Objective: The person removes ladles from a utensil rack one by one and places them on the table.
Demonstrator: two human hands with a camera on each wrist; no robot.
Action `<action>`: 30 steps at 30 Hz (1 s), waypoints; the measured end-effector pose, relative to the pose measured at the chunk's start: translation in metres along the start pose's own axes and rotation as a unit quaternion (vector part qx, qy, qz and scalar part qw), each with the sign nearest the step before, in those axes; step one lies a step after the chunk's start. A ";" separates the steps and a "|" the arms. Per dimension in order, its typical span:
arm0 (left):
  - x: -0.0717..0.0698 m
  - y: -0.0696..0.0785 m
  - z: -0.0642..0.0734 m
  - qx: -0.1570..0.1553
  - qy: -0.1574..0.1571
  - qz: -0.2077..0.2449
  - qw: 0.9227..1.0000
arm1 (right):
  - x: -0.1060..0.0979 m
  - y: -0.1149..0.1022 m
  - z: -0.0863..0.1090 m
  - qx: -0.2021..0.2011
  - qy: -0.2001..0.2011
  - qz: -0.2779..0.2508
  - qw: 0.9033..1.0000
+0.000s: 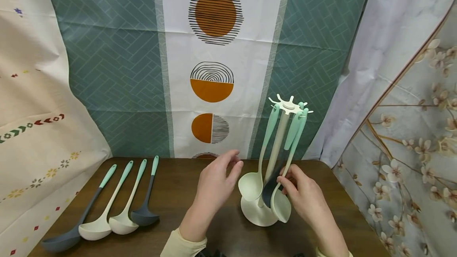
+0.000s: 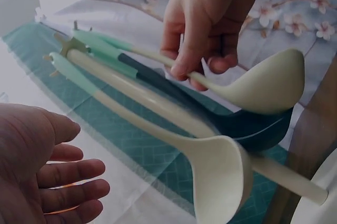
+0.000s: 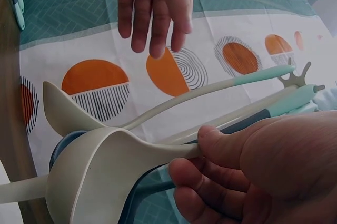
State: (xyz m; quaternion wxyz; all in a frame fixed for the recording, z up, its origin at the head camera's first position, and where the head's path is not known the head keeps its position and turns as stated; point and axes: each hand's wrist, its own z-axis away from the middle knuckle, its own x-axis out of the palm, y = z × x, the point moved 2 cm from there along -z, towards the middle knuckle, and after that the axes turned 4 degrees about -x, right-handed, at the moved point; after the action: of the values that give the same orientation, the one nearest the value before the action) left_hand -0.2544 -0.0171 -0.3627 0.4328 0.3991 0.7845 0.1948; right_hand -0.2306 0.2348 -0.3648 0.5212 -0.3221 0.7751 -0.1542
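Observation:
My right hand [image 1: 303,189] pinches the lower handle of a cream ladle [image 1: 281,205] with a mint grip, which hangs from the hooked top of a cream utensil stand [image 1: 260,215]. On the stand's left side hangs another cream ladle [image 1: 251,185]. Between the two, a dark blue ladle [image 2: 253,132] hangs behind, partly covered in the head view. My left hand [image 1: 217,179] is held in the air left of the stand, fingers relaxed and holding nothing. In the left wrist view its fingers [image 2: 73,171] point toward the hanging ladles, apart from them.
Several ladles lie in a row on the left of the brown table [image 1: 178,193]: a dark ladle [image 1: 64,241] outermost, cream ladles [image 1: 96,229] in the middle and a smaller dark ladle [image 1: 144,216]. A patterned curtain [image 1: 221,54] hangs behind; a floral cloth [image 1: 410,169] is at right.

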 end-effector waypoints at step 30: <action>0.050 0.015 -0.002 -0.012 -0.055 0.019 0.998 | -0.001 0.002 0.000 -0.012 0.007 0.001 1.000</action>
State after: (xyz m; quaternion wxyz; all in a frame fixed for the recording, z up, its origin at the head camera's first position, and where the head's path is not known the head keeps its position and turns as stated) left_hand -0.2647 0.0322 -0.3775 0.4762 0.4186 0.7496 0.1903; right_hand -0.2311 0.2365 -0.3651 0.5123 -0.3263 0.7808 -0.1464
